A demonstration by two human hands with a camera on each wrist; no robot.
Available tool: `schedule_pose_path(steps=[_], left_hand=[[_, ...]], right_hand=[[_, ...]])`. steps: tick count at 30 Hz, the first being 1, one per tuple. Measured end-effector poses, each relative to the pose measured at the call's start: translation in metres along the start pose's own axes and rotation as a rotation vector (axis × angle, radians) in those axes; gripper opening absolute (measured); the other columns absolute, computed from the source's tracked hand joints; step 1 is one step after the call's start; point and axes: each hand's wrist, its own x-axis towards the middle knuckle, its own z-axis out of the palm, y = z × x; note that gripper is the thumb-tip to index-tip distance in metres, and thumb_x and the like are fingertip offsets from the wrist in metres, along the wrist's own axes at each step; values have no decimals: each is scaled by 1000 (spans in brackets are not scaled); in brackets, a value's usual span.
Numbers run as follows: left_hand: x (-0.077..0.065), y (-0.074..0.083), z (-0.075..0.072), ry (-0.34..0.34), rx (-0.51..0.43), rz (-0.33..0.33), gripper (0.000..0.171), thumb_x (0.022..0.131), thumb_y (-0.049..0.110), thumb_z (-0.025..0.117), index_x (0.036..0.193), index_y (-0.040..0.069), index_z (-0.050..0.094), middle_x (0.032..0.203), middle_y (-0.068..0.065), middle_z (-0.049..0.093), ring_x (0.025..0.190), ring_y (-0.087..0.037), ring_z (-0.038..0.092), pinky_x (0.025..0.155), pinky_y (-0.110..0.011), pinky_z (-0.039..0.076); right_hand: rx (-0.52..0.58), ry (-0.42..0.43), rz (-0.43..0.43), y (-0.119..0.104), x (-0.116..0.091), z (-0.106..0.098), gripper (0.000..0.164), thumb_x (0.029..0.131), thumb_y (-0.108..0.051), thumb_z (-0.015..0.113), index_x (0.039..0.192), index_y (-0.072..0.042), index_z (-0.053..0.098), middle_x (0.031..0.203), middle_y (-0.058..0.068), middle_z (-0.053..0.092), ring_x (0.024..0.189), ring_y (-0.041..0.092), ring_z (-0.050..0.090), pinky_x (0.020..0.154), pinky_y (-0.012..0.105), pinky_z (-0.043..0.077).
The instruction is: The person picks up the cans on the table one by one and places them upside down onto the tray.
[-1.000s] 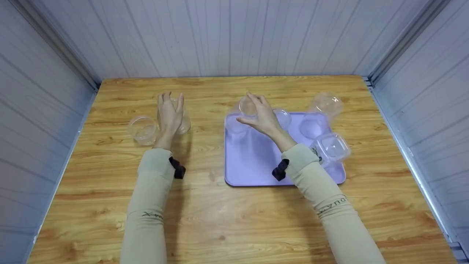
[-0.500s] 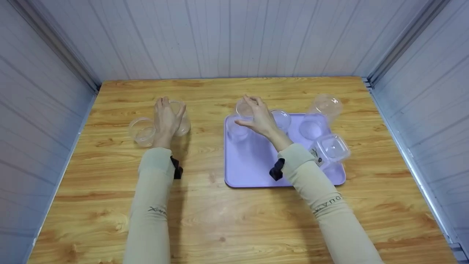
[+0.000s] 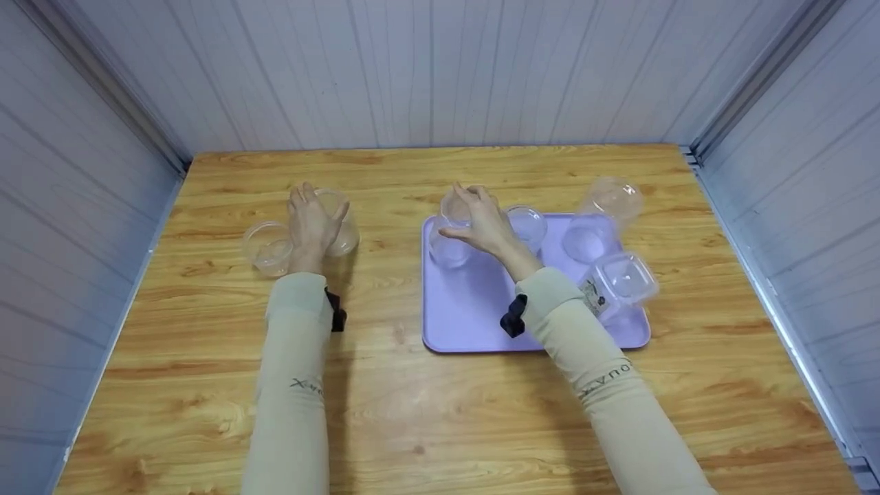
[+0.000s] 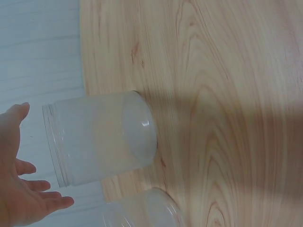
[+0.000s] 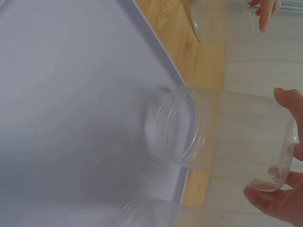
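Note:
My left hand (image 3: 313, 223) is at the top of a clear plastic jar (image 3: 346, 237) standing on the wooden table. In the left wrist view, its fingers are spread apart around the open rim of that jar (image 4: 102, 142), with a gap between them. A shorter clear container (image 3: 268, 249) stands just left of this hand. With my right hand (image 3: 487, 223) I grip another clear jar (image 5: 236, 127) by its base, fingertips and thumb on opposite sides. This jar is upside down, its threaded mouth close over the back left corner of the purple tray (image 3: 474, 320).
On the tray are a round clear container (image 3: 529, 223) right beside the right hand, a larger round clear jar (image 3: 597, 230) at the back right, and a square clear jar (image 3: 622, 282) with dark print under the right forearm. Panelled walls (image 3: 433, 75) border the table.
The right hand and its jar have shifted slightly left and lower over the tray. My left hand has moved slightly left and down beside the standing jar's rim, its fingers still spread.

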Motion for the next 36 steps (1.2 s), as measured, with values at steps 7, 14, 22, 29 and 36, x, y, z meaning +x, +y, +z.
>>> schedule_pose_path(steps=[7, 14, 22, 29, 36], left_hand=[[1, 1, -1, -38, -1, -12, 89, 86, 49, 47, 137, -10, 6, 138, -33, 8, 126, -44, 15, 99, -45, 29], [2, 2, -2, -78, 5, -45, 89, 85, 48, 49, 137, -8, 3, 138, -32, 5, 126, -45, 14, 96, -46, 33], [4, 4, -1, -92, -18, -68, 88, 86, 44, 50, 138, -8, 2, 138, -33, 5, 126, -45, 12, 95, -48, 34], [5, 2, 1, -83, -18, -62, 87, 86, 43, 51, 137, -9, 3, 135, -34, 10, 124, -45, 17, 94, -48, 34], [6, 1, 2, -94, -5, -51, 88, 85, 45, 51, 136, -11, 7, 134, -33, 16, 123, -44, 20, 99, -45, 28]], right_hand=[[-35, -25, 17, -2, 4, 4, 85, 72, -45, 68, 140, -13, 28, 134, 13, 32, 118, 32, 33, 90, 46, 38], [-75, -54, 28, -3, 6, 6, 85, 72, -47, 67, 140, -14, 27, 135, 13, 31, 119, 32, 33, 91, 46, 37], [-91, -63, 23, -6, 10, 10, 86, 72, -47, 67, 140, -14, 27, 135, 13, 31, 120, 35, 32, 94, 48, 33], [-96, -70, 21, -6, 11, 11, 86, 71, -47, 67, 140, -15, 27, 136, 14, 30, 122, 36, 29, 95, 48, 31], [-100, -70, 21, -7, 11, 12, 87, 71, -44, 69, 141, -15, 26, 136, 14, 30, 122, 35, 29, 95, 48, 32]])
